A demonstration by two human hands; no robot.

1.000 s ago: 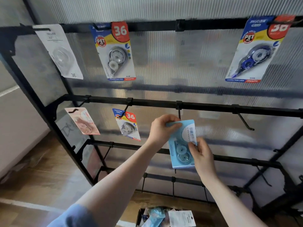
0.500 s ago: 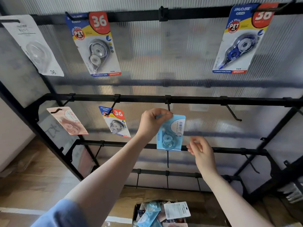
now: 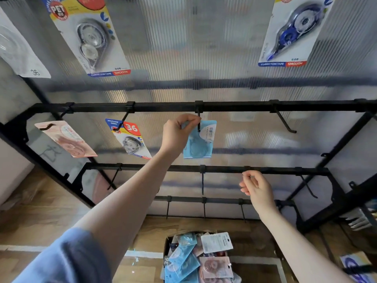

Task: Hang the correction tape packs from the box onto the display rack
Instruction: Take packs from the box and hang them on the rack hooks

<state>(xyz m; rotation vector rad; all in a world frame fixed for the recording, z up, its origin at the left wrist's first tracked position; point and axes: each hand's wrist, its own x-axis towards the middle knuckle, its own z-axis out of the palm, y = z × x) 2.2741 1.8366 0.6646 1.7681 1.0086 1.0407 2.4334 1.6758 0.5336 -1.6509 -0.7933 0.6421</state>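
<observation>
My left hand [image 3: 177, 133] pinches the top edge of a light blue correction tape pack [image 3: 201, 142] at a black hook [image 3: 199, 121] on the middle bar of the display rack [image 3: 234, 106]. The hook's tip lies in front of the pack's top. My right hand [image 3: 257, 190] hangs lower right with loosely curled fingers, holding nothing. A cardboard box [image 3: 199, 260] on the floor below holds several blue, pink and white packs.
Packs hang on other hooks: a pink pack [image 3: 67, 139], a "36" pack [image 3: 130, 139], a grey-dispenser pack [image 3: 91, 37], a blue-dispenser pack [image 3: 293, 33], a white pack [image 3: 18, 52]. A bare hook [image 3: 284, 122] sticks out to the right. Lower bars carry bare hooks.
My right hand let go of the blue pack and dropped down to the right. My left hand raised the pack up to the hook. The view moved closer and lower.
</observation>
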